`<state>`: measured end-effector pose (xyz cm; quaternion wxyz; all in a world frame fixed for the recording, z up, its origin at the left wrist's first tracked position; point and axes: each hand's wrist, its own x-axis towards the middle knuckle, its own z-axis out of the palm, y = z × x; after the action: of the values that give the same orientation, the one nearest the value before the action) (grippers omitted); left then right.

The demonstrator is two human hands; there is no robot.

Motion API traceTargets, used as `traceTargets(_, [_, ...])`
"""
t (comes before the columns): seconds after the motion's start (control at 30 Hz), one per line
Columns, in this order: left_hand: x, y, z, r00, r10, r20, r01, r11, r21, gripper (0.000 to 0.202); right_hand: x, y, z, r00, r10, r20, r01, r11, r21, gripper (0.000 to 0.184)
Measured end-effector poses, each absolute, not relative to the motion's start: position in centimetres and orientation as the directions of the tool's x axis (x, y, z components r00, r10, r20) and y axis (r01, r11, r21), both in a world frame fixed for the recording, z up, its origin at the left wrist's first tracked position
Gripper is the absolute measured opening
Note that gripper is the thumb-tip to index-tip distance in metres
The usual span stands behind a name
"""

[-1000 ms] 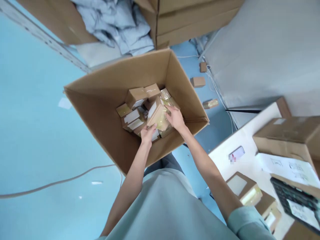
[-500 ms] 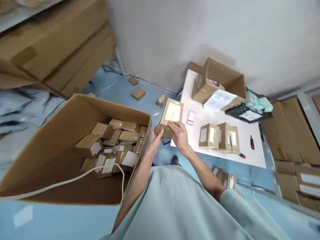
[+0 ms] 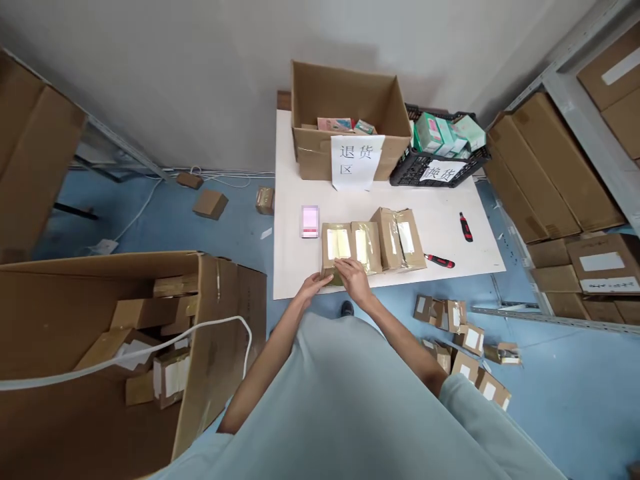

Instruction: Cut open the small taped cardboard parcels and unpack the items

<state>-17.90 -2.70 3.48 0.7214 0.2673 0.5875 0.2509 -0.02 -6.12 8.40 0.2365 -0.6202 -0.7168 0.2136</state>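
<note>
A small taped cardboard parcel with a pale label stands at the front edge of the white table. My left hand grips its lower left side, and my right hand holds its near right edge, fingers on top. Right beside it stands another taped parcel, then a wider pair of parcels. A phone with a lit screen lies behind and to the left of the held parcel.
Behind are an open carton and a black crate of green boxes. Two red-black box cutters lie right. A big carton of parcels stands left, a white cable across it. Several parcels lie on the floor.
My hands have brought the parcel from beside the table's left edge onto the table, next to the other parcels. My view has swung right, towards the table.
</note>
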Motion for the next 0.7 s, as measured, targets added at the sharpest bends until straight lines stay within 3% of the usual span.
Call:
traceTargets(0.07, [-16.1, -2.7, 3.1, 0.172, 0.703, -0.690, -0.025, 0.704, 0.710, 0.071, 2.6, -7.0, 7.4, -0.210, 0.977, 0.046, 0.767, 0.193, -0.612, 0.036])
traceTargets(0.13, [-15.2, -2.6, 3.0, 0.157, 0.737, -0.658, 0.006, 0.666, 0.746, 0.095, 5.4, -8.1, 7.0, -0.254, 0.966, 0.043, 0.763, 0.227, -0.606, 0.032])
traceTargets(0.23, [-14.9, -2.5, 3.4, 0.156, 0.727, -0.669, 0.065, 0.668, 0.741, 0.113, 10.6, -9.7, 6.8, -0.126, 0.991, 0.039, 0.841, 0.127, -0.525, 0.035])
traceTargets(0.33, [-15.0, -2.0, 4.5, 0.102, 0.722, -0.685, 0.115, 0.675, 0.729, 0.105, 15.9, -10.9, 6.5, 0.064, 0.998, 0.004, 0.909, -0.057, -0.414, 0.064])
traceTargets(0.43, [-14.8, -0.9, 5.6, 0.034, 0.711, -0.702, 0.193, 0.685, 0.703, 0.100, 19.5, -11.9, 5.6, 0.131, 0.990, -0.044, 0.924, -0.138, -0.355, 0.079])
traceTargets(0.7, [-11.1, 3.1, 5.6, 0.107, 0.716, -0.690, 0.254, 0.651, 0.715, 0.091, 22.5, -11.1, 3.9, 0.247, 0.966, -0.074, 0.918, -0.257, -0.301, 0.075])
